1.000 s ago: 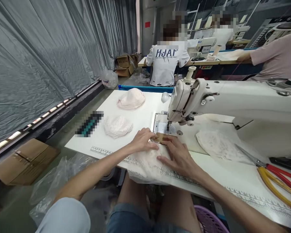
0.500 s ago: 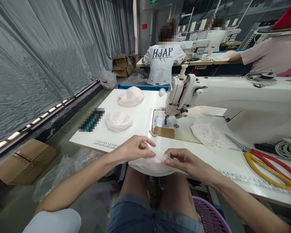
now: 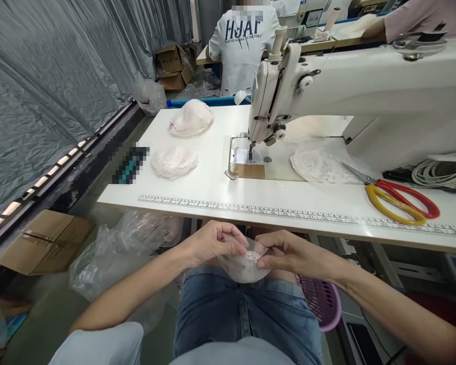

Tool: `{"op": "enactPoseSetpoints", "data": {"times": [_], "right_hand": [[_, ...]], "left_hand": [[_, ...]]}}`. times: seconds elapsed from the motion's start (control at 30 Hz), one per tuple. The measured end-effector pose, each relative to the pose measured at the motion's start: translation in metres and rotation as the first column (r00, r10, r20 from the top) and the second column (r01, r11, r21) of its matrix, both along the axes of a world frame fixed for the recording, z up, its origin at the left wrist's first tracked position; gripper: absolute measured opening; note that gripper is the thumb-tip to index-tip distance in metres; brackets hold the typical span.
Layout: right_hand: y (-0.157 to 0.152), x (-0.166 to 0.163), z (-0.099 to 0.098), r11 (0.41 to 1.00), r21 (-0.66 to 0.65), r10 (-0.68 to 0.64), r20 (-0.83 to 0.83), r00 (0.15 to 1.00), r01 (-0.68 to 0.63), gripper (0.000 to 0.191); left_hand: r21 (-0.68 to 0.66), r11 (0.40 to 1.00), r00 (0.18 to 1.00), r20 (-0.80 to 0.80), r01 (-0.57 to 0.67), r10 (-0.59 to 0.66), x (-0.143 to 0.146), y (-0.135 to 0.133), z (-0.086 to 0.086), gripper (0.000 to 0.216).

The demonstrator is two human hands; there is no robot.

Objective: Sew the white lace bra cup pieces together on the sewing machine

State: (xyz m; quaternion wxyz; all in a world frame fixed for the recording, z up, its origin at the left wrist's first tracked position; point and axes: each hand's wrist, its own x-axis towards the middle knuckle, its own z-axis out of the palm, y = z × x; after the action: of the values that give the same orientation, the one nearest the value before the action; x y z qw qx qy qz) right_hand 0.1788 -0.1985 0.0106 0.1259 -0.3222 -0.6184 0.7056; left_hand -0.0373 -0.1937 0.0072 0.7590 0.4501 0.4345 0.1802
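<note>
1 sheer white lace piece (image 3: 247,272) is held above the lap (image 3: 209,304), before the desk (image 3: 213,193), pinched in the fingers of the left hand (image 3: 215,246) and right hand (image 3: 285,249). 2 pale fabric cups (image 3: 175,163) lie left of the sewing machine (image 3: 365,76); red-and-yellow scissors (image 3: 371,181) lie toward the right.

Fabric (image 3: 245,272) was between the left hand (image 3: 207,245) and right hand (image 3: 294,253), nearer than the counter (image 3: 213,186). On the counter, a far cloth (image 3: 192,119) and a near cloth (image 3: 175,163) lay left of the sewing machine (image 3: 349,86), scissors (image 3: 385,195) on its near side. A carton (image 3: 43,243) sat left, on the floor (image 3: 55,312).
</note>
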Motion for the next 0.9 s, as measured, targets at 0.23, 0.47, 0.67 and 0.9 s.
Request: {"op": "enactPoseSetpoints", "data": {"times": [0.23, 0.47, 0.67, 0.9], "right_hand": [[-0.006, 0.003, -0.009, 0.994, 0.102, 0.032, 0.05, 0.998, -0.037, 0.033], [-0.005, 0.002, -0.018, 0.994, -0.028, 0.106, 0.016, 0.994, -0.105, 0.032], [-0.002, 0.004, -0.028, 0.988, -0.135, 0.075, -0.051, 0.996, -0.082, 0.027], [0.0, 0.006, -0.031, 0.976, -0.178, 0.12, -0.037, 0.992, -0.125, 0.03]], "left_hand": [[0.077, 0.989, 0.98, -0.161, 0.13, -0.117, -0.008, -0.012, -0.003, 0.027], [-0.014, 0.984, 0.981, -0.076, 0.176, -0.176, -0.004, -0.011, -0.013, 0.027], [-0.119, 0.976, 0.982, -0.036, 0.18, -0.185, -0.011, -0.006, -0.02, 0.027], [-0.135, 0.972, 0.982, 0.014, 0.191, -0.191, -0.01, -0.001, -0.027, 0.026]]}}
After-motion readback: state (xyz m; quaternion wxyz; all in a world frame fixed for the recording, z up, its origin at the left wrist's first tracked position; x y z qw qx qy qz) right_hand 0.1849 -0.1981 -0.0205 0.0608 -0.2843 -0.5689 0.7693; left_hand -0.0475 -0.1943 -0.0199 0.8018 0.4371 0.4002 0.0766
